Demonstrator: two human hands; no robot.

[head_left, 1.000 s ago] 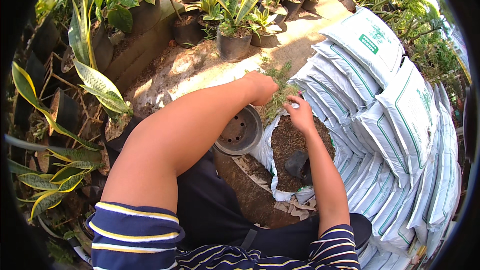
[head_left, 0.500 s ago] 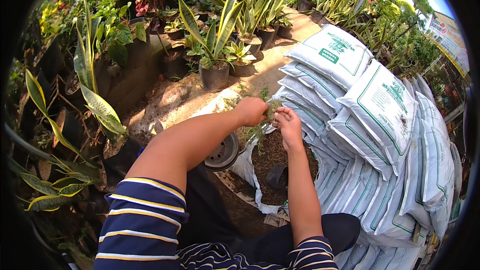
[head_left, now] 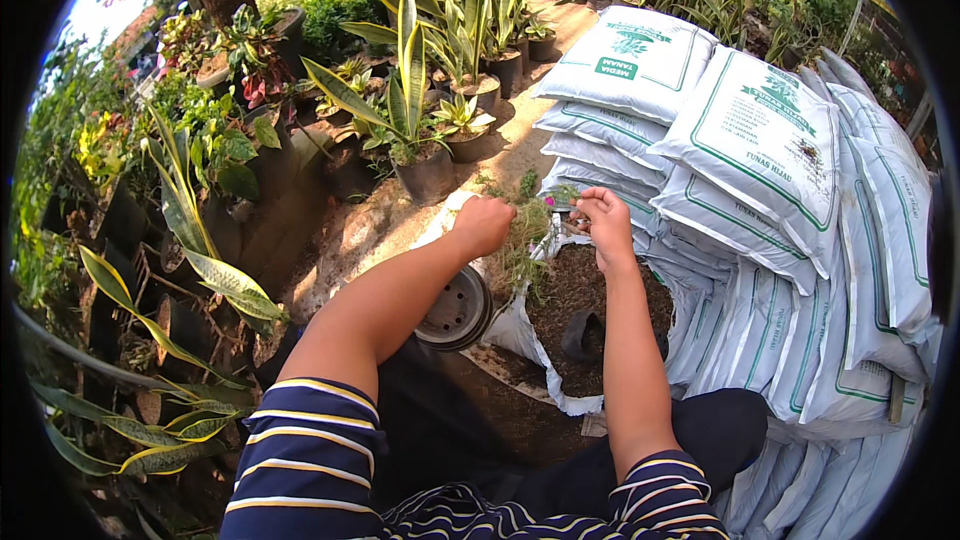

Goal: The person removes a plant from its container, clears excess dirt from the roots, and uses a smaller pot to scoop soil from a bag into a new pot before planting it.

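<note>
My right hand [head_left: 607, 227] pinches a small green sprig [head_left: 566, 197] with a pink flower at its end. Opposite it, my left hand [head_left: 486, 226] is closed at the edge of a clump of thin green stems [head_left: 526, 240], its fingertips partly hidden; it appears to grip them. The stems trail down over the rim of an open white sack [head_left: 515, 332]. Dark loose soil [head_left: 625, 292] fills the sack, and a small black container [head_left: 582, 337] lies tilted on it, partly behind my right forearm.
Nested black pots [head_left: 455, 308] stand left of the sack, below my left forearm. White filled bags [head_left: 745, 145] are piled high on the right. A potted snake plant [head_left: 425, 175] stands ahead on the sunlit ground, with more potted plants along the left.
My hands have drawn apart, the right moving right with the flowered sprig and the left staying by the stems. The whole view has shifted and tilted a little.
</note>
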